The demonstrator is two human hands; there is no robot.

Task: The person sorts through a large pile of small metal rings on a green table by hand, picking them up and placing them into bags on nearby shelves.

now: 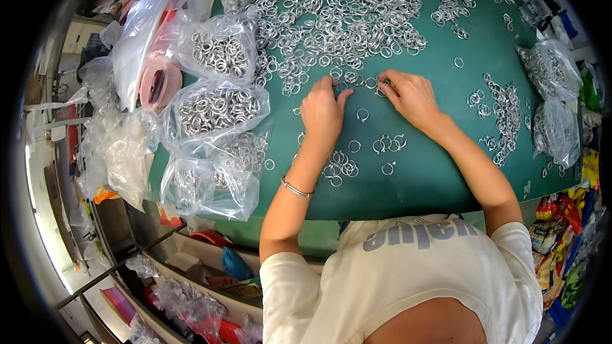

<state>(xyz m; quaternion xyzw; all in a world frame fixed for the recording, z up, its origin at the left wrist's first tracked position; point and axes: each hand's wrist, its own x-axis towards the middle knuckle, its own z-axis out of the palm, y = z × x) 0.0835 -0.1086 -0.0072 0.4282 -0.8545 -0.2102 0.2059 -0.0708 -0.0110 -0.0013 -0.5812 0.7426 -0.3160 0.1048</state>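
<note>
- Rings [363, 114]: shiny silver-grey hoops, thin, open-centred, some with small nubs; a few lie loose mid-frame.
- Big heap of the same [357, 19], upper centre, overlapping on green table [433, 181].
- Left hand [320, 111], centre: thumb and index slightly parted beside a ring; grip can't tell.
- Right hand [412, 97], right of centre: fingertips bunched at rings; hold can't tell.
- Clear bags [223, 111] of rings, left.

A person's left hand [322, 109] and right hand [412, 95] meet at a row of silvery metal rings [370, 82] on a green table [440, 185]. Beyond lies a large ring pile [360, 16]; clear ring-filled plastic bags [239, 202] sit left.
</note>
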